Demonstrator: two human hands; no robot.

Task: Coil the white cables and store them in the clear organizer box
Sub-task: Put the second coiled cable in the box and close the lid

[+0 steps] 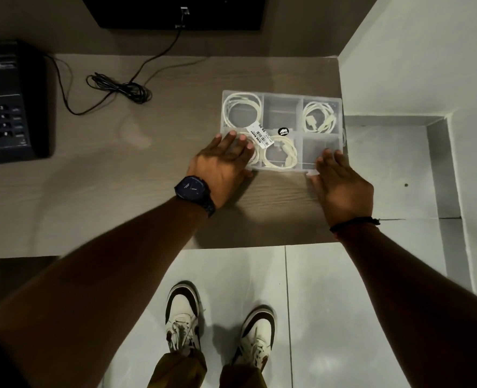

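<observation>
The clear organizer box (283,107) lies on the wooden desk near its right end, lid closed, with a price label and a black sticker on top. Coiled white cables show through it: one in the far-left compartment (241,109), one in the far-right (320,117), one in the near-middle (280,154). My left hand (222,161) rests flat on the box's near-left corner, fingers spread. At the near-right corner my right hand (341,183) presses flat, with fingertips on the lid and thumb by the front latch. Neither hand grips anything.
A black desk phone (6,107) sits at the far left, and a bundled black cord (119,86) runs to a dark panel at the back. The desk (119,169) ends just right of the box, next to a white wall. White tiled floor and my shoes lie below.
</observation>
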